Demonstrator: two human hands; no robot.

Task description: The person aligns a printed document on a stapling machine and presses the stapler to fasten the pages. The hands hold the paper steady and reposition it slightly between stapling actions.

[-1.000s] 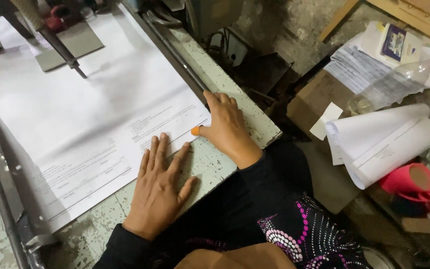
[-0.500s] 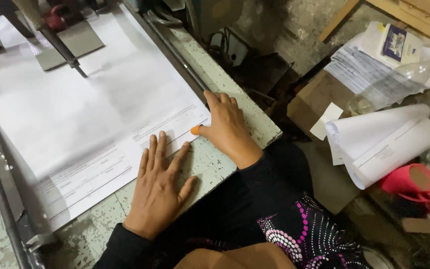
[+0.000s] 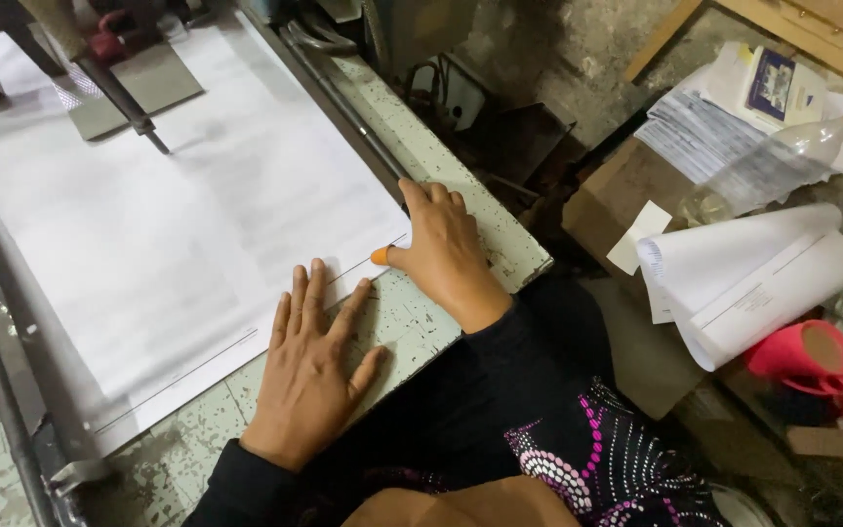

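A large stack of white paper sheets lies on a worn, speckled green metal table. My left hand rests flat on the table with fingers spread, its fingertips on the paper's near edge. My right hand rests on the table at the paper's near right corner. Its thumb wears an orange rubber tip that touches the sheet's edge. Neither hand grips anything. The top sheet looks blurred.
A dark metal rod reaches down onto the paper at the far left. Metal rails run along the table's sides. To the right are rolled white paper, a pink cup, a plastic bottle and a cardboard box.
The printed lines on the top sheet have shifted toward the lower left and the sheet is now blurred. Both hands have stayed in place.
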